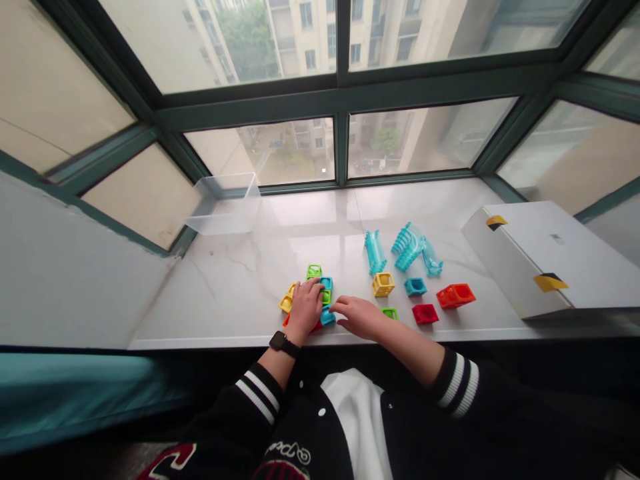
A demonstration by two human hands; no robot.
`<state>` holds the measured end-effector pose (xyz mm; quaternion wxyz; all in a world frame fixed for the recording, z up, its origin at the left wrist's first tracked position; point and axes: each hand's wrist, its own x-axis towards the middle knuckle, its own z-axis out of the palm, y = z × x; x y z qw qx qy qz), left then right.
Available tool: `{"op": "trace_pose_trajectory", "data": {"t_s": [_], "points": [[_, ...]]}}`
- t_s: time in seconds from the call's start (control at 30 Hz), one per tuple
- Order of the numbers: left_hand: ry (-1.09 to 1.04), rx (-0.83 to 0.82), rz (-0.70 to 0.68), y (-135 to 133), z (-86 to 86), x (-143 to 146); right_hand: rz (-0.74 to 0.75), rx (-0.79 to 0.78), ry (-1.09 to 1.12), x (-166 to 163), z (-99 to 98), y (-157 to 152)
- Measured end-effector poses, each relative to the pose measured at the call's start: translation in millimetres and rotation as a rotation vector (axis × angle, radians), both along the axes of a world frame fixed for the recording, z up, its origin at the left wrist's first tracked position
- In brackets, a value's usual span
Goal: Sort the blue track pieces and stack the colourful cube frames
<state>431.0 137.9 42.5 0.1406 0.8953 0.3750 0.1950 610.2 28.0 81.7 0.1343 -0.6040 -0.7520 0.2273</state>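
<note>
My left hand [305, 308] lies on a cluster of joined plastic cube blocks [314, 271] in green, yellow, blue and red on the white marble sill [235, 293]. Its fingers curl over the cluster's top. My right hand [357, 315] comes in from the right, fingers pinched at the blue block [327, 317] on the cluster's near right corner. A green block [390, 312] lies just behind the right hand.
Loose blocks lie to the right: yellow cube [383, 284], blue cube [415, 287], red cube [425, 313], orange block [455, 295]. Behind them are translucent blue ramp pieces [407, 247]. A white box [545, 257] stands at right, a clear plastic bin [225, 203] back left.
</note>
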Motion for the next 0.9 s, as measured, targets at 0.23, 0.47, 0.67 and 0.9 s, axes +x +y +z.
{"op": "trace_pose_trajectory", "data": {"t_s": [0.23, 0.47, 0.67, 0.9], "points": [[-0.007, -0.007, 0.001, 0, 0.8, -1, -0.042, -0.025, -0.049, -14, -18.9, 4], [0.002, -0.003, -0.017, 0, 3.2, 0, -0.088, -0.061, -0.113, -9, -23.1, -2], [0.022, 0.029, -0.01, 0, 0.3, 2, -0.119, -0.038, -0.16, -2, -19.0, -7], [0.051, 0.049, -0.028, 1, 1.0, 4, -0.209, -0.001, -0.101, 12, -5.2, -9]]}}
